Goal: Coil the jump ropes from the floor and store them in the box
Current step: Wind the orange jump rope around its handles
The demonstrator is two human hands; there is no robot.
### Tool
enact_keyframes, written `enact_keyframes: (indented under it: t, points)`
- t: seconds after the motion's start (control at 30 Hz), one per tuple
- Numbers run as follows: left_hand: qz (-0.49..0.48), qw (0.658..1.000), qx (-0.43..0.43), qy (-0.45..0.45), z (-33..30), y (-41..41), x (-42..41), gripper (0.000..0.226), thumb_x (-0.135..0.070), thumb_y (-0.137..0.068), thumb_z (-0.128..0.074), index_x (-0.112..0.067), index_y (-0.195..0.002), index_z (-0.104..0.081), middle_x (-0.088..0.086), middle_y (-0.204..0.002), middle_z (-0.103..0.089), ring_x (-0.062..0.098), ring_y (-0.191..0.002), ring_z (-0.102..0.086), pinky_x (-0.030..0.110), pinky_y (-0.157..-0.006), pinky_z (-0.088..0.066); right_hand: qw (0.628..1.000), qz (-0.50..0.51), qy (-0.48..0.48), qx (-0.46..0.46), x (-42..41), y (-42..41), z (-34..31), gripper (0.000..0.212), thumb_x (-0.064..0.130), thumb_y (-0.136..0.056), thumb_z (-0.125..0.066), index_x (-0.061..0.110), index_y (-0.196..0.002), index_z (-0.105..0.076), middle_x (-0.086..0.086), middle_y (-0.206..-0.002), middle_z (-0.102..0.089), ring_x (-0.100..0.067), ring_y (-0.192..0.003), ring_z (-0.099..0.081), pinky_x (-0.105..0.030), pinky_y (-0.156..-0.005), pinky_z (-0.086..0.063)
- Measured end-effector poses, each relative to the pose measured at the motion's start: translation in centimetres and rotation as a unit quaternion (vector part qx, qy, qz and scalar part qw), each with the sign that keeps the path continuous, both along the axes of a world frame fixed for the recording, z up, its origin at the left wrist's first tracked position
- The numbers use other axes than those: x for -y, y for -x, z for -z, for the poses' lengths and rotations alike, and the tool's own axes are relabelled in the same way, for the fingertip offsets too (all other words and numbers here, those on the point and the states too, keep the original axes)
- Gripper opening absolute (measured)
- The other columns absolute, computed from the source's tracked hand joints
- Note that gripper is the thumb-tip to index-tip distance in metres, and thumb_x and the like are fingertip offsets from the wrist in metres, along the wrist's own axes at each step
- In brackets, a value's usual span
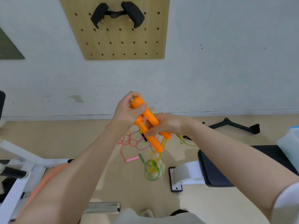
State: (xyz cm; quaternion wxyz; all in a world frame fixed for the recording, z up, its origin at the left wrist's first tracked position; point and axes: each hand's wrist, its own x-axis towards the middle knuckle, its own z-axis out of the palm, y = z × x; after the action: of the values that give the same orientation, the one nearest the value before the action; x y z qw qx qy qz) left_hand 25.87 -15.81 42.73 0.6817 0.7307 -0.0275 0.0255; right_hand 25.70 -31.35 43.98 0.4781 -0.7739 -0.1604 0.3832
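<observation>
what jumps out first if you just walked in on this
The orange handles at centre frame, gripped side by side by the left hand above and the right hand below, with a yellow rope hanging from them to the floor. Beneath lies a tangle of pink, purple and green ropes. On the wall above, a wooden pegboard carries a black handle grip.

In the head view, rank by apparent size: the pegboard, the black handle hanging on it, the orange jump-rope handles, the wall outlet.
Largest to smallest:
1. pegboard
2. black handle
3. orange jump-rope handles, nearer the camera, so this placing is unsure
4. wall outlet
</observation>
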Motion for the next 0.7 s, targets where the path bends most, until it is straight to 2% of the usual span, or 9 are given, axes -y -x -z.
enact_keyframes:
  t: [0.1,0.23,0.33,0.4,0.47,0.53,0.57,0.63,0.7]
  points:
    - [0.005,1.0,0.007,0.002,0.1,0.2,1.7,0.023,0.002,-0.083,-0.062,-0.019,-0.083,-0.051,0.005,-0.067,-0.05,0.013,-0.05,-0.053,0.023,-0.043,-0.047,0.999,0.022,-0.018,-0.029,1.2,0.5,0.6,0.021,-0.001,-0.084,-0.06,0.019,-0.088,-0.054,0.005,-0.074,-0.057,-0.008,-0.061,-0.056,-0.016,-0.052,-0.043]
    - [0.005,1.0,-0.007,-0.019,0.2,0.0,4.8,0.014,-0.018,-0.068,-0.06,-0.022,-0.08,-0.054,-0.005,-0.066,-0.055,0.003,-0.053,-0.054,0.021,-0.051,-0.049,0.998,0.038,0.04,-0.009,3.6,1.0,1.3,0.017,0.001,-0.081,-0.059,0.015,-0.08,-0.05,-0.001,-0.071,-0.053,-0.014,-0.065,-0.052,-0.026,-0.062,-0.042]
    - [0.07,0.986,0.006,-0.15,0.0,-0.2,6.0,0.014,-0.033,-0.068,-0.054,-0.032,-0.081,-0.056,-0.003,-0.082,-0.057,0.001,-0.07,-0.054,0.01,-0.061,-0.044,0.995,0.033,0.092,0.006,6.3,1.0,1.3,0.016,0.004,-0.077,-0.059,0.013,-0.072,-0.046,-0.005,-0.067,-0.05,-0.019,-0.064,-0.048,-0.03,-0.061,-0.038]
    - [0.16,0.935,0.024,-0.315,0.1,-0.3,6.0,0.036,-0.055,-0.063,-0.049,-0.043,-0.096,-0.057,-0.004,-0.108,-0.053,0.008,-0.097,-0.052,0.011,-0.079,-0.041,0.99,0.018,0.139,0.02,8.3,0.8,1.2,0.012,0.007,-0.075,-0.058,0.012,-0.072,-0.049,-0.004,-0.064,-0.051,-0.017,-0.059,-0.049,-0.026,-0.058,-0.038]
    - [0.211,0.828,0.113,-0.507,0.2,0.0,6.6,0.073,-0.069,-0.056,-0.047,-0.039,-0.122,-0.054,0.003,-0.135,-0.041,0.02,-0.123,-0.042,0.028,-0.099,-0.037,0.987,0.016,0.159,0.017,10.0,0.7,1.3,0.008,0.009,-0.073,-0.057,0.01,-0.08,-0.052,-0.003,-0.063,-0.051,-0.014,-0.054,-0.047,-0.02,-0.05,-0.036]
    - [0.2,0.684,0.268,-0.649,0.9,0.5,8.3,0.095,-0.068,-0.046,-0.064,-0.023,-0.128,-0.052,0.01,-0.132,-0.05,0.03,-0.119,-0.049,0.041,-0.093,-0.045,0.987,-0.006,0.158,0.011,11.0,0.7,1.2,0.013,0.01,-0.071,-0.056,0.009,-0.084,-0.052,-0.003,-0.062,-0.048,-0.013,-0.052,-0.045,-0.019,-0.047,-0.032]
    - [0.193,0.646,0.279,-0.684,1.1,0.9,9.4,0.1,-0.064,-0.039,-0.073,-0.018,-0.125,-0.05,0.009,-0.12,-0.059,0.031,-0.108,-0.057,0.041,-0.081,-0.051,0.988,-0.022,0.152,0.011,11.3,0.8,1.0,0.01,0.007,-0.074,-0.055,0.008,-0.084,-0.052,-0.003,-0.06,-0.047,-0.01,-0.047,-0.045,-0.016,-0.045,-0.033]
    - [0.145,0.644,0.262,-0.704,1.4,1.7,11.5,0.104,-0.052,-0.033,-0.081,-0.015,-0.123,-0.043,0.006,-0.102,-0.063,0.032,-0.091,-0.062,0.036,-0.057,-0.054,0.99,-0.051,0.135,0.007,11.8,0.8,0.7,0.007,-0.001,-0.079,-0.052,0.005,-0.083,-0.052,-0.003,-0.057,-0.045,-0.005,-0.04,-0.043,-0.011,-0.043,-0.036]
    - [0.114,0.693,0.2,-0.683,0.8,1.8,13.3,0.092,-0.042,-0.05,-0.08,-0.018,-0.129,-0.038,0.008,-0.111,-0.056,0.033,-0.098,-0.054,0.035,-0.052,-0.052,0.993,-0.053,0.105,-0.001,12.7,0.6,0.7,0.01,0.002,-0.075,-0.055,0.006,-0.083,-0.051,-0.008,-0.063,-0.046,-0.009,-0.049,-0.045,-0.019,-0.055,-0.039]
